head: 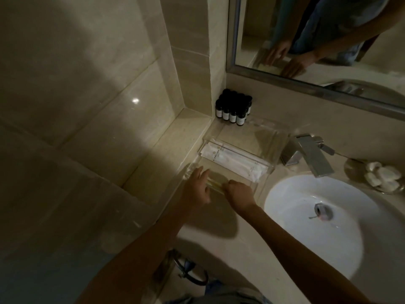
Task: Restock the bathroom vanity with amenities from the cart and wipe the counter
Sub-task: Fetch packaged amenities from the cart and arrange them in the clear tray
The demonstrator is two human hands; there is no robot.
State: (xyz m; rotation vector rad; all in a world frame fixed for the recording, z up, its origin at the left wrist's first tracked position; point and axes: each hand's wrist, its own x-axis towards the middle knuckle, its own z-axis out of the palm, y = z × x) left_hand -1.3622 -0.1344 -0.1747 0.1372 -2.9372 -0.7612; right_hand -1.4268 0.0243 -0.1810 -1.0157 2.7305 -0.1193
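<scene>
While both hands are brought to the near edge of the clear tray (269,170), the counter (230,251) is seen in dim light, left of the white basin (295,194). The left hand (197,187) is laid flat, fingers straight and slightly spread, tips resting on the tray's near left corner. The right hand (238,191) is set just beside it, fingers curled under at the near rim; whether the rim is actually gripped cannot be told. A thin yellowish strip is seen between the 2 hands, too blurred to identify.

Inside the tray, white wrapped packets (236,159) are laid lengthwise along the middle, with printed marks facing up. Behind the tray, in the corner where wall and counter meet, a tight cluster of small dark bottles (233,108) with white labels is stood upright. To the right, a square chrome faucet (306,154) is angled over the basin, and beyond it a shallow dish (350,167) is filled with white round pieces (383,176). Above, both hands are reflected in the framed mirror (328,40).
</scene>
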